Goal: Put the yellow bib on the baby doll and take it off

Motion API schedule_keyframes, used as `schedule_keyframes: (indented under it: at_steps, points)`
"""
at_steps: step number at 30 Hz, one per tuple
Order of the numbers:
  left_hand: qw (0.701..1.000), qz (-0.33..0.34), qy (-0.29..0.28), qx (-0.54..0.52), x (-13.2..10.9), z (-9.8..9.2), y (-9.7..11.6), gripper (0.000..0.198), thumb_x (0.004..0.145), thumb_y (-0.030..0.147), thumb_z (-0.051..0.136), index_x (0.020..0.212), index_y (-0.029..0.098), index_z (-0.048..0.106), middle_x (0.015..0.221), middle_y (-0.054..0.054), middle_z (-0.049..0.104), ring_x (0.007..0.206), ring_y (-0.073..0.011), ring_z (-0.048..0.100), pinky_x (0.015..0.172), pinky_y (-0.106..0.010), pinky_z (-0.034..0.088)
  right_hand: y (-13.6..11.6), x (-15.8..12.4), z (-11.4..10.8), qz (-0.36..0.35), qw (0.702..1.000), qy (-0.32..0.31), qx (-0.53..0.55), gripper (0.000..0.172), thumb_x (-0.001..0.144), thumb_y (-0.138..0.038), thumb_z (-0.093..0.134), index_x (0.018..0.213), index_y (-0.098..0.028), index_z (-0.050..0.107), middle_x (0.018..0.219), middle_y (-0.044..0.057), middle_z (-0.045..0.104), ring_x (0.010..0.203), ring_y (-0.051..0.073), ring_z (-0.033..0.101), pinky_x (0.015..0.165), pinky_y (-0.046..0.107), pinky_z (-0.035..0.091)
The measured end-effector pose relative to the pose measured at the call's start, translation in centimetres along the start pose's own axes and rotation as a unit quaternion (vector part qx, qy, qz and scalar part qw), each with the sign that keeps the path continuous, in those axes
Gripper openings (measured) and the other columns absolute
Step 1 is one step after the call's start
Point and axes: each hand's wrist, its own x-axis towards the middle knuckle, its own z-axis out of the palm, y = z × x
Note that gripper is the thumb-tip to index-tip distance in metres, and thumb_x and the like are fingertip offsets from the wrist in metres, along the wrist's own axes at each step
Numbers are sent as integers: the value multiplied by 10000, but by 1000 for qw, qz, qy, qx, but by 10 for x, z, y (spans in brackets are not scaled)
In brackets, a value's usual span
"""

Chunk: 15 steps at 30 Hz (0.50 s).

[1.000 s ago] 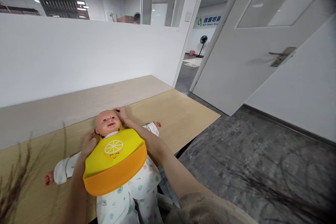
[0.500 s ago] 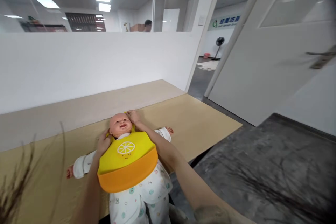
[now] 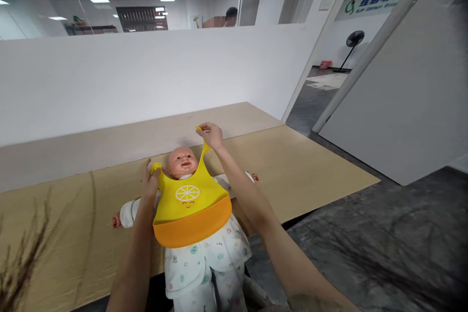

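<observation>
A baby doll (image 3: 204, 273) in white patterned clothes lies face up on the table, arms spread. Over its chest lies a yellow bib (image 3: 188, 192) with a citrus-slice print and an orange catch pocket. My left hand (image 3: 150, 179) is closed on one neck strap, beside the doll's head. Raised above the other side of the head, my right hand (image 3: 212, 135) pinches the end of the second strap and stretches it upward. The two strap ends are apart, and the bib's neck opening sits under the doll's chin.
The wooden table (image 3: 300, 170) runs back to a white partition wall (image 3: 146, 78) with glass above. To the right stand a doorway and a grey-white door (image 3: 380, 92). A standing fan (image 3: 354, 41) is in the room beyond. Behind the glass, part of a person's head (image 3: 231, 13) shows.
Both hands have come away from behind the doll's neck with the straps. The right hand has lifted its strap up and outward; the left has moved slightly outward. The camera view has shifted.
</observation>
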Motion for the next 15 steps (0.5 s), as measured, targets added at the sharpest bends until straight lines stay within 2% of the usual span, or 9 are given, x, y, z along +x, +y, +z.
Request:
schedule_keyframes:
  at_steps: [2,4,8,12,15]
  points:
    - [998,-2,35,-58,-3,0,11,764,872,438,675,1540,195,397,912,-103,751,773,-250,700,714,-386,559,-19,-10,-1,-76,993,-7,90,216,892,-323,752,1037,-170,703,1124,72,779,925,166,740,859,260,545]
    - [994,19,37,-99,-8,0,21,827,828,448,736,1544,196,408,873,-74,748,715,-217,670,669,-345,540,-37,-27,6,-159,978,-43,130,259,892,-361,773,1053,-181,679,1131,61,766,967,172,740,904,278,553]
    - [989,59,-9,-133,-15,-1,32,936,804,488,812,1604,242,394,897,-37,749,685,-181,662,640,-304,528,-62,-63,34,-323,928,-173,67,176,963,-346,746,1034,-195,691,1237,84,744,1163,192,702,1048,306,514]
    - [989,89,-47,-113,-17,0,33,880,801,493,857,1574,275,497,902,-13,722,684,-155,646,639,-280,526,-63,-77,54,-376,885,-267,-61,93,1000,-241,715,1073,-184,728,1380,114,710,1260,206,667,1083,324,493]
    - [986,107,-49,-114,-18,2,34,842,788,492,879,1533,267,557,1072,-64,750,747,-158,658,678,-287,557,-61,-75,54,-385,869,-292,-108,90,1016,-238,694,1047,-175,751,1366,112,726,1277,230,661,1091,344,483]
